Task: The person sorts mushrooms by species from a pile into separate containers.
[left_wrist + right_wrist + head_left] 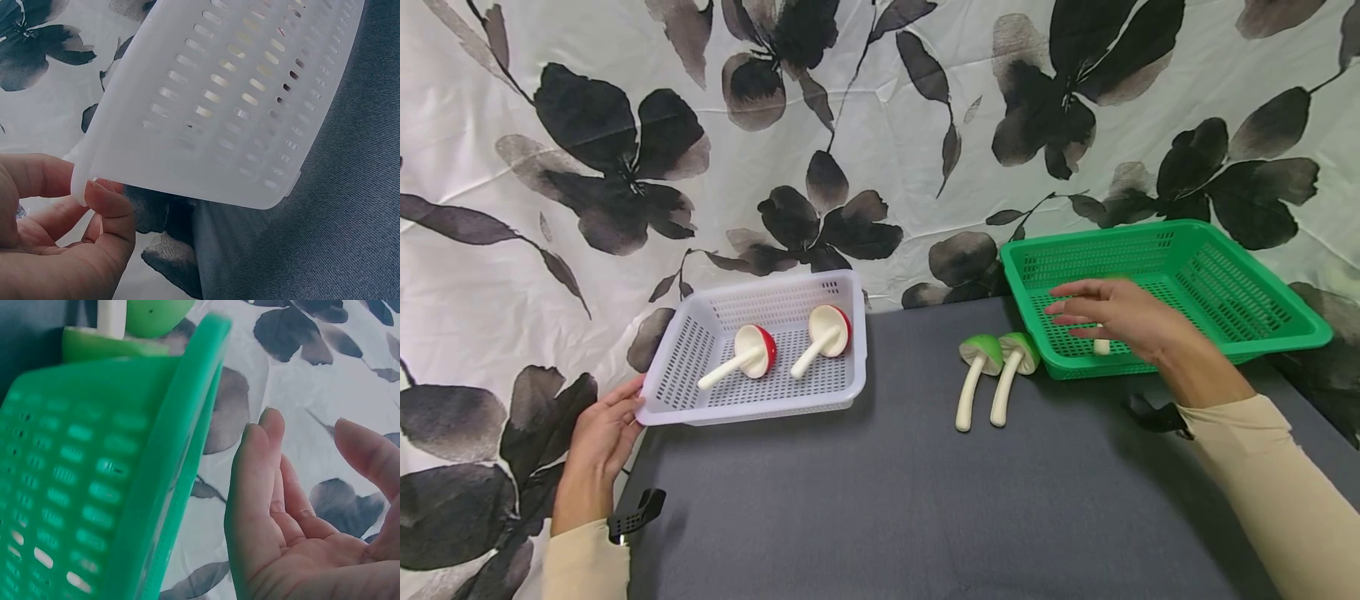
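At the left, my left hand point(604, 437) pinches the rim of a white plastic basket point(745, 408) at its near left corner; the left wrist view shows thumb and fingers point(109, 203) on that rim. Two toy mushrooms with red caps, one point(756, 352) left of the other point(825, 333), lie inside on their sides. My right hand point(1123, 317) hovers over the green basket point(1262, 343), fingers extended, holding nothing. Behind it, a pale stem point(1101, 343) shows in that basket, mostly hidden. Two green-capped mushrooms point(973, 379) point(1013, 375) lie beside the basket's left side.
A dark grey cloth-covered table point(895, 500) lies beneath the baskets. White fabric with dark flowers point(887, 108) hangs behind the table and down its left side.
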Motion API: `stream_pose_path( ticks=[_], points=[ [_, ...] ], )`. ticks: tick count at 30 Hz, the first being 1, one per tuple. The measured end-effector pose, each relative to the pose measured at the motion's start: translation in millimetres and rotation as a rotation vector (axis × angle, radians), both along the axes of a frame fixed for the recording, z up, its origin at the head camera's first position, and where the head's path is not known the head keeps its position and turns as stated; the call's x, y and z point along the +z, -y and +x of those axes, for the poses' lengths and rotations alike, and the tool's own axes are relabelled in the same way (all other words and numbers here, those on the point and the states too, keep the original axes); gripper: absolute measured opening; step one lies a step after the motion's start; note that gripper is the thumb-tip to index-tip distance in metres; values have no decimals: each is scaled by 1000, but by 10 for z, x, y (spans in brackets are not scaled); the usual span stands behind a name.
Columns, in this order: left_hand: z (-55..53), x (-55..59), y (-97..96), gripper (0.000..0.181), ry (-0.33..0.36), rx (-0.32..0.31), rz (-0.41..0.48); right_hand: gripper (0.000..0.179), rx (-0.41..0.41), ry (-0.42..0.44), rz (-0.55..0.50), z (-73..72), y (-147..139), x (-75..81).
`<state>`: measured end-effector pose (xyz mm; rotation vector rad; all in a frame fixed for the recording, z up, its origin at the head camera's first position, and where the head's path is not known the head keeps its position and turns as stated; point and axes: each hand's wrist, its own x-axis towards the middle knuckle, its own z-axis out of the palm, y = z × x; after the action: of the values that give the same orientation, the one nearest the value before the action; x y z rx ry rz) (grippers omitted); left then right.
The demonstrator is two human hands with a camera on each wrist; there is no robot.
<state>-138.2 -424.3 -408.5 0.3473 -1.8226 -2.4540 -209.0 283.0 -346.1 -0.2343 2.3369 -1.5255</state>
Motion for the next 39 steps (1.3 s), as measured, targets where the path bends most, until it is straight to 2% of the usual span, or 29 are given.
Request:
stream_pose_path(
  ticks=[5, 22, 28, 39],
  points=[
    [10, -1, -1, 50, -7, -4, 4, 58, 17, -13, -6, 53, 83, -1],
    [24, -7, -4, 47, -25, -9, 2, 59, 66, 40, -41, 214, 321, -26],
    [26, -6, -10, 48, -25, -8, 6, 53, 85, 53, -68, 255, 422, -72],
    [18, 8, -27, 52, -7, 2, 2, 56, 115, 67, -96, 288, 582, -193]
  ],
)
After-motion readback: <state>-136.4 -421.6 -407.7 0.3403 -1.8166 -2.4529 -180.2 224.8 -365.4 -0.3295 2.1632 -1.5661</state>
